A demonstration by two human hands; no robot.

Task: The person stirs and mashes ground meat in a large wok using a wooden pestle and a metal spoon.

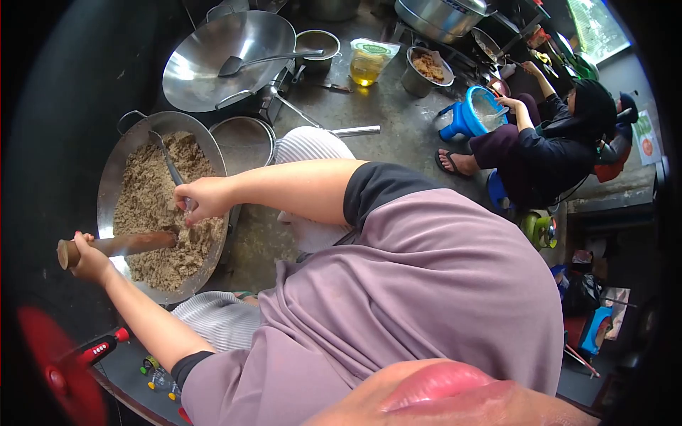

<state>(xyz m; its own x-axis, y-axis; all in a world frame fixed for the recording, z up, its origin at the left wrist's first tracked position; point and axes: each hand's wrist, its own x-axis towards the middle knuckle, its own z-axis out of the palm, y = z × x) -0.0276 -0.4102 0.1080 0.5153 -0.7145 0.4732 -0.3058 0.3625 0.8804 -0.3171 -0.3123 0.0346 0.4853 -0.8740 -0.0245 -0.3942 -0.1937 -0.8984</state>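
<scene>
Over grey floor [398, 145], our left hand [92, 260] clamps a likely heavy brown wooden rod [138, 244] by one end, our right hand [206, 199] a long grey handle [169, 165].

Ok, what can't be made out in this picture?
All in the head view:
Floor of the filled wok: mostly hidden by the brown crumbly mixture.
Palm of the left hand: hidden by the wooden pestle.
Small print on the oil pouch: too small.
Steel pot: partly cut off by the top edge.
Red object, lower left: blurred.
</scene>
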